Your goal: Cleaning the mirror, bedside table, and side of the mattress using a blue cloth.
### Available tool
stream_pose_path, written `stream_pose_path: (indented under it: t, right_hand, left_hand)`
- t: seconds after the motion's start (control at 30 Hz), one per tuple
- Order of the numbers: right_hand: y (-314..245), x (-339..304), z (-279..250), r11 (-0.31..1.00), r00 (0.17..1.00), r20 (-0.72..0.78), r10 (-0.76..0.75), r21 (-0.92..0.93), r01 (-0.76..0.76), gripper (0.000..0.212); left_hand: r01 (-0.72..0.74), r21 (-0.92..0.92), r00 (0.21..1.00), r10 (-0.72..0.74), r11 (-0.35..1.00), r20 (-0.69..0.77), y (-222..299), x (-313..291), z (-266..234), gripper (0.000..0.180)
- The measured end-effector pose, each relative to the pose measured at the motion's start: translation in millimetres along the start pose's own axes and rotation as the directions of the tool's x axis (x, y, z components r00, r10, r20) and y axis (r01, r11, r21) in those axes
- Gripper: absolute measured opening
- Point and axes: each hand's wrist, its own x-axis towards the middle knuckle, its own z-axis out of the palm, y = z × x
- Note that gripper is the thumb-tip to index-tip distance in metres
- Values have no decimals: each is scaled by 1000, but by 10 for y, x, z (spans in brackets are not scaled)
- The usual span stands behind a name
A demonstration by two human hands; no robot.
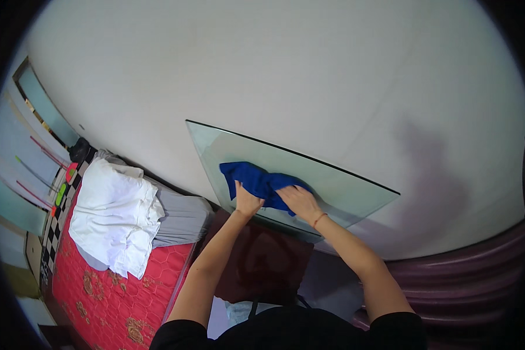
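A rectangular sheet of clear glass (332, 179) leans at a slant against the white wall, its dark upper edge sloping down to the right. Against its face lies a bunched blue cloth (252, 177). My left hand (249, 202) is closed on the cloth's lower left part. On the cloth's right part, my right hand (298, 202) grips it with bent fingers, a thin red cord round the wrist. Both arms reach forward, and the cloth hides part of my fingertips.
Below the glass stands a dark brown glossy tabletop (262, 256). To the left is a bed with a red patterned mattress (122, 303), holding white fabric (116, 210) and a grey pillow (184, 219). Purple draped fabric (455, 280) is at right. Long-handled cleaning tools (58, 195) stand far left.
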Motion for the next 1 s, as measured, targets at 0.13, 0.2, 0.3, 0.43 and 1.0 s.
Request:
stream_pose_path:
  t: [0.13,0.2,0.3,0.43,1.0]
  right_hand:
    - [271,-1015,-161,975,972,102,213,34,-218,34]
    - [407,-1439,-302,954,948,110,299,-6,-300,34]
    - [531,-1823,-636,902,900,85,428,-103,-419,36]
    - [682,-1763,-1183,816,846,-196,496,-227,-531,36]
    - [-421,-2470,514,788,726,337,600,-90,-609,44]
  left_hand:
    - [-105,-124,969,130,987,208,624,97,273,47]
    - [-140,-93,862,168,986,479,905,184,411,40]
    - [-309,-109,830,324,945,454,1376,400,511,26]
    - [-383,-300,910,413,874,40,1816,977,498,27]
    - [-191,-320,532,372,928,761,1396,-328,984,28]
